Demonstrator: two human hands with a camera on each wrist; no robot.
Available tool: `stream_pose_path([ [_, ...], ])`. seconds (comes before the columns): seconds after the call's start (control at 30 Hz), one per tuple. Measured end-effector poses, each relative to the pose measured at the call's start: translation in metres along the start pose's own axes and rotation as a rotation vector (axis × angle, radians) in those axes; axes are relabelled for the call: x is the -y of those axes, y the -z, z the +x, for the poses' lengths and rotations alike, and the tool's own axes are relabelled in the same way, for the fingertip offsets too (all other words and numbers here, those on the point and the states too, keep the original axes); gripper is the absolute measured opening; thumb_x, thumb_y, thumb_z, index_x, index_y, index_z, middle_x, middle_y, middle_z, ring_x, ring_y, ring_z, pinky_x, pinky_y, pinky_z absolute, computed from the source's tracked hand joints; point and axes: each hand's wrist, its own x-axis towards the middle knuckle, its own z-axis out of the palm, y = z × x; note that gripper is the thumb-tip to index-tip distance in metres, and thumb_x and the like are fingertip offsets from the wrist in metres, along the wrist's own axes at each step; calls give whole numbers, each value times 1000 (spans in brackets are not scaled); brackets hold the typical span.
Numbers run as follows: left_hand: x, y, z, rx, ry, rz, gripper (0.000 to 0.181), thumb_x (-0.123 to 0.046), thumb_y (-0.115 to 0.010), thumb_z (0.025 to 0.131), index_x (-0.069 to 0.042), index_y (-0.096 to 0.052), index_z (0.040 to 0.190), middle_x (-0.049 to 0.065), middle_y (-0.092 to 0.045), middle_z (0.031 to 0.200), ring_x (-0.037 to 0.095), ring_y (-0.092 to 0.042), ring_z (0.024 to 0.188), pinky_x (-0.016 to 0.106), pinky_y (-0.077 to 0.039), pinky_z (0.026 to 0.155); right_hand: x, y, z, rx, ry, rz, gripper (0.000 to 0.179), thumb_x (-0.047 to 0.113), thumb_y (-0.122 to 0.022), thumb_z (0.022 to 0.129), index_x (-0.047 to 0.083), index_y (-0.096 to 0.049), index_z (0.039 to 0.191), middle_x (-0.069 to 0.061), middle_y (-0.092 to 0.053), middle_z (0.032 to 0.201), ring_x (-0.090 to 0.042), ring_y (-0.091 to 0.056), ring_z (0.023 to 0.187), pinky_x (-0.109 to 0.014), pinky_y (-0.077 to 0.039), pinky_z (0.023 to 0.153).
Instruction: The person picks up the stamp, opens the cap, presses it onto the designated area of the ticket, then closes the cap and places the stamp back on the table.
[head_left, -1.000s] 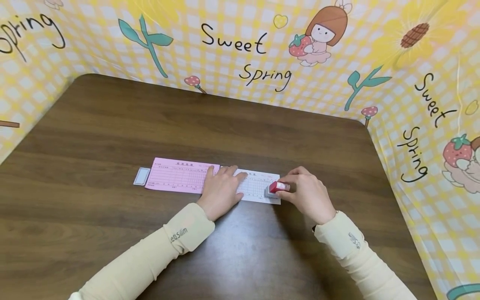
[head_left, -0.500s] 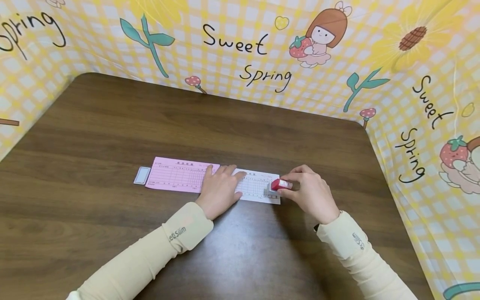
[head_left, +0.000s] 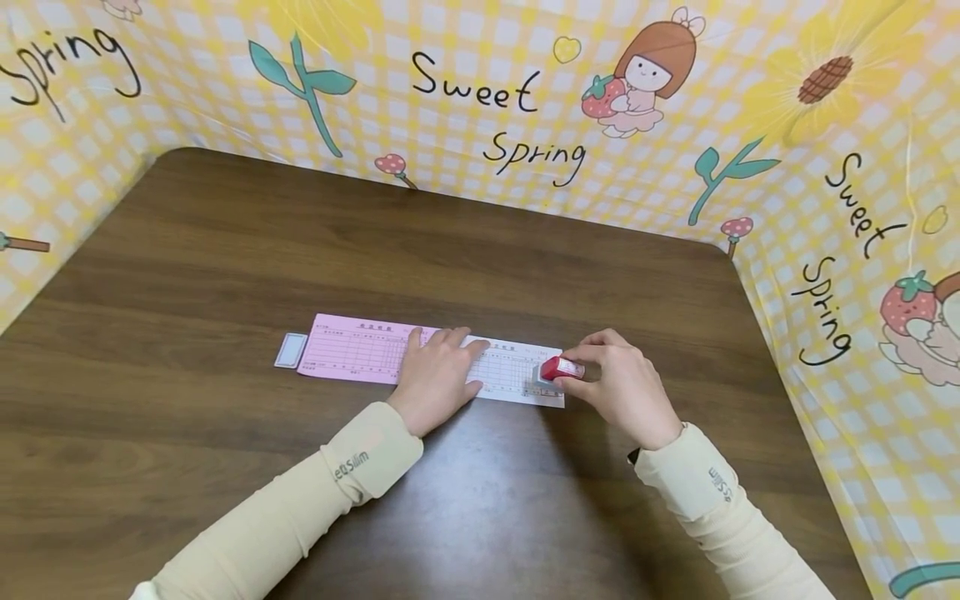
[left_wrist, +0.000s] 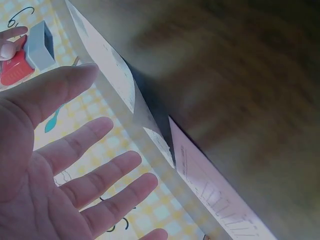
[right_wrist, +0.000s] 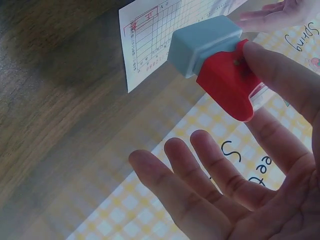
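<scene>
My right hand (head_left: 630, 387) pinches a red-handled stamp (head_left: 561, 368) with a grey base between thumb and index finger. The stamp hovers just above the right end of a white printed form (head_left: 498, 371). In the right wrist view a red boxed imprint (right_wrist: 146, 20) shows at that form's corner, and the other fingers extend away from the stamp. My left hand (head_left: 438, 371) lies with spread fingers across the join between the white form and a pink form (head_left: 360, 350), covering part of both. In the left wrist view its fingers (left_wrist: 102, 165) look straight and hold nothing.
A small pale card with a blue border (head_left: 290, 350) lies at the pink form's left end. The brown wooden table (head_left: 375, 242) is enclosed by a yellow checked cloth (head_left: 480, 108) at the back and sides.
The stamp was down on the white form a second ago. My right hand has lifted it slightly, and an imprint shows beneath. My left hand has stayed on the forms.
</scene>
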Motion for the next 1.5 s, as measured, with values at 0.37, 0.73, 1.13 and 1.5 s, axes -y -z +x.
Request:
stream_pose_path([
  [0.37,9,4,-3,14,25,5,53,-32,-78,90,-18,-64,138,15,-58,143,33,-54,132,65,-30,110,2,-5,4,-12,38,14,33,16,-89,79,6,-80,108,-13,-67,107,-32,-67,91,-49,-52,77],
  [0.73,16,7,-4,-18,26,20,51,-29,-79,89,-18,-65,136,14,-61,139,33,-56,129,65,-32,109,9,-7,8,-3,54,36,31,13,-89,79,6,-80,108,-13,-66,108,-34,-67,92,-49,-50,77],
  [1.13,24,11,-9,-29,40,3,50,-28,-78,90,-16,-64,137,16,-60,140,35,-56,129,65,-32,109,16,-11,13,25,55,40,33,15,-87,81,4,-78,111,-15,-65,111,-37,-66,95,-51,-49,80],
  [1.5,34,12,-13,-81,64,-31,47,-24,-78,89,-13,-67,133,19,-61,138,37,-57,127,64,-35,107,24,-15,20,45,87,37,30,16,-87,81,5,-79,108,-16,-65,112,-35,-64,94,-48,-51,79],
])
